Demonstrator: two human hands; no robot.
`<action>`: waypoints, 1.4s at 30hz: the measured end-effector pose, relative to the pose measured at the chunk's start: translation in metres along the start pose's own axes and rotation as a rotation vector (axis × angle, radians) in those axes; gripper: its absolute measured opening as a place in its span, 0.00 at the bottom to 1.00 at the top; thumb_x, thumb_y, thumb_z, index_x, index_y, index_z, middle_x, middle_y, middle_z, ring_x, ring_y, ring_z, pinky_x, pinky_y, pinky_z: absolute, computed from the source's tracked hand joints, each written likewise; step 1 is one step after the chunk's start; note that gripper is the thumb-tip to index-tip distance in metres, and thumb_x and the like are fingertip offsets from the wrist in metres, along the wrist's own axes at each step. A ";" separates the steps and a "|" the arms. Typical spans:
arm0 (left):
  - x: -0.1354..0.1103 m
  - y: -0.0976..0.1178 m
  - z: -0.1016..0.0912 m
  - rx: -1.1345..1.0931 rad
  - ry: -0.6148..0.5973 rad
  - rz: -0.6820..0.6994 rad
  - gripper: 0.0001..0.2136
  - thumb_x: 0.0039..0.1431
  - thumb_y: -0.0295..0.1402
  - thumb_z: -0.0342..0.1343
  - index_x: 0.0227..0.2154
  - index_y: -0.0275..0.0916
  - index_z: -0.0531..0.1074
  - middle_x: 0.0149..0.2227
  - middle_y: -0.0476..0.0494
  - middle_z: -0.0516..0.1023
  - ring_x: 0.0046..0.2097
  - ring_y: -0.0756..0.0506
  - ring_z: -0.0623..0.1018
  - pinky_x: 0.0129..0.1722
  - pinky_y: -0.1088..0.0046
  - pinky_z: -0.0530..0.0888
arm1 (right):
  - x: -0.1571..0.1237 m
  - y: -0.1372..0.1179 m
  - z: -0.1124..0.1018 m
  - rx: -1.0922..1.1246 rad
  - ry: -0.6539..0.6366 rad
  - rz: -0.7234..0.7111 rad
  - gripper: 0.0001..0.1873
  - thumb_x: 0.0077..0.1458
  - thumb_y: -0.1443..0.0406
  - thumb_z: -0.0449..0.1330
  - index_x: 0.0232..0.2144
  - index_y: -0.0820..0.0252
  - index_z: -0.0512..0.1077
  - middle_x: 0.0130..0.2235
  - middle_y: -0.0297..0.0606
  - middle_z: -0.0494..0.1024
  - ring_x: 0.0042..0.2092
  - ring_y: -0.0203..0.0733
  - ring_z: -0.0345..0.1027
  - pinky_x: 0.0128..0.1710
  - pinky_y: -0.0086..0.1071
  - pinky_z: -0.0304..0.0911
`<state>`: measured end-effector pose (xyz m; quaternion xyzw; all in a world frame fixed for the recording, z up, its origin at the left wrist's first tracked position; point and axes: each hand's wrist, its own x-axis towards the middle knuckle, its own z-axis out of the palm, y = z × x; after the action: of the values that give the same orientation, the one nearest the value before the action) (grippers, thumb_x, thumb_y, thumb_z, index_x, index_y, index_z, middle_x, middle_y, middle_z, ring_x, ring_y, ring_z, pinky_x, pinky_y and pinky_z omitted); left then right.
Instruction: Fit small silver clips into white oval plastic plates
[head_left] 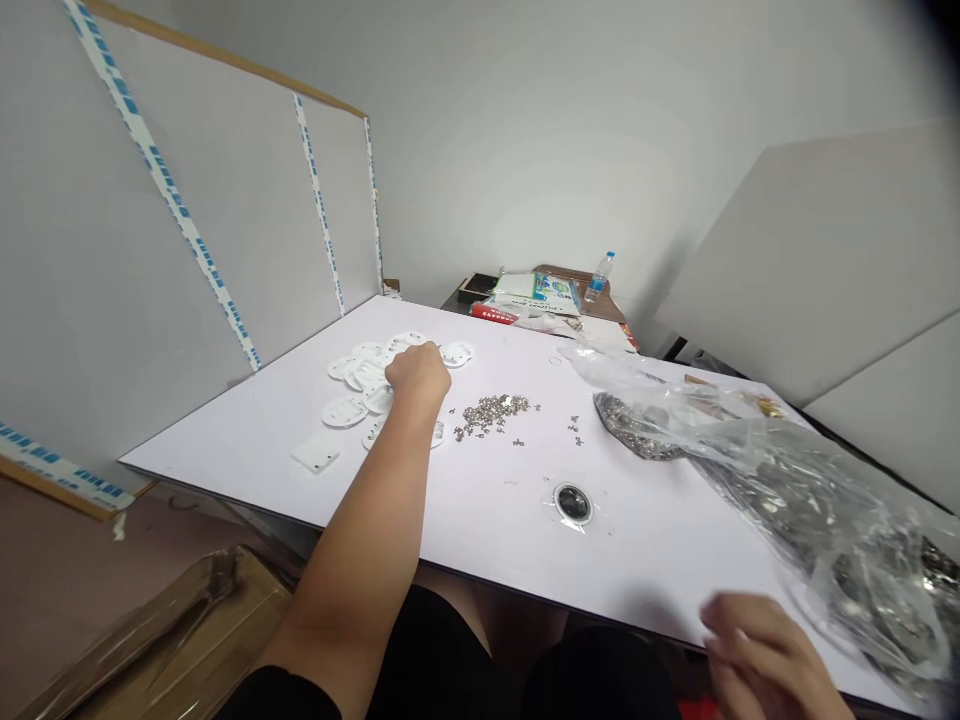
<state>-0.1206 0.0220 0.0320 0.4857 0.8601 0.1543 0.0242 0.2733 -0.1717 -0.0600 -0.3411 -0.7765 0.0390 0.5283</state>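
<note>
Print on the far packets point(553, 291) and bottle point(598, 281) is too small to read. The left hand point(418, 373) curls its grip among white pieces point(345, 412) on the left of the bench point(480, 515), contents hidden. Near right, beside a clear bag point(840, 520), the right hand point(772, 650) has a loosely curled grip, too blurred to judge

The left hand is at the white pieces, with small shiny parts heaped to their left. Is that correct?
Not quite: the head view shows the small shiny parts heaped to the right of the white pieces. The left hand is indeed there.
</note>
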 end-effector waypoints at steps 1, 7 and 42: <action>-0.003 0.002 -0.002 -0.024 0.048 0.008 0.21 0.48 0.43 0.63 0.46 0.44 0.73 0.45 0.33 0.76 0.48 0.34 0.75 0.42 0.60 0.71 | 0.019 0.000 0.011 0.077 -0.053 0.025 0.11 0.54 0.71 0.59 0.39 0.52 0.71 0.36 0.44 0.72 0.39 0.51 0.70 0.32 0.42 0.67; -0.027 0.032 0.002 -0.414 0.180 0.305 0.10 0.59 0.34 0.53 0.43 0.46 0.71 0.43 0.43 0.77 0.43 0.42 0.75 0.42 0.64 0.69 | 0.117 0.037 0.098 0.492 -0.199 0.602 0.13 0.59 0.60 0.58 0.45 0.54 0.66 0.45 0.43 0.72 0.42 0.45 0.71 0.40 0.40 0.69; -0.042 0.068 0.082 -0.120 -0.112 0.571 0.06 0.57 0.34 0.51 0.35 0.46 0.74 0.38 0.47 0.79 0.38 0.45 0.74 0.34 0.70 0.64 | 0.136 0.115 0.146 0.395 -0.162 0.675 0.11 0.55 0.56 0.58 0.35 0.57 0.67 0.25 0.32 0.75 0.26 0.40 0.69 0.28 0.33 0.66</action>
<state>-0.0266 0.0393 -0.0307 0.7135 0.6752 0.1786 0.0559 0.1779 0.0378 -0.0645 -0.4646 -0.6376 0.3858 0.4784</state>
